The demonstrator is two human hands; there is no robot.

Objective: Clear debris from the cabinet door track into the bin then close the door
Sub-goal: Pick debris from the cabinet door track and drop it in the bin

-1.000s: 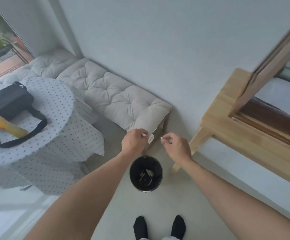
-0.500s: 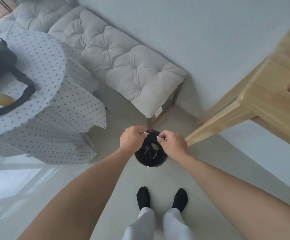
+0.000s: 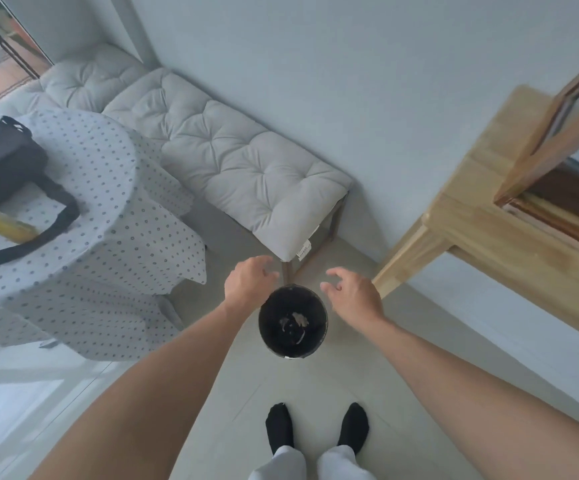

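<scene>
The bin [image 3: 293, 322] is 1 round black container standing on the pale tiled floor [image 3: 211, 403], directly ahead of our 2 black-socked feet [image 3: 317, 427]. We count several pale scraps of debris [image 3: 295, 322] lying on its dark bottom. Our 2 hands flank its far rim: the left hand [image 3: 248, 282] sits just beside the upper-left edge, the right hand [image 3: 353, 294] just beside the upper-right edge, and neither touches it. Both hands are released, fingers loosely spread, grasping nothing. To the right we see 1 light wooden cabinet [image 3: 482, 223] on a splayed leg, its framed door [image 3: 558, 126] ajar. Behind the bin stands 1 bench with 2 tufted grey cushions [image 3: 232, 161]. At left, 1 round table under a dotted cloth [image 3: 108, 209] carries 1 black strapped bag [image 3: 0, 161] and 1 yellow object, too blurred to name.
</scene>
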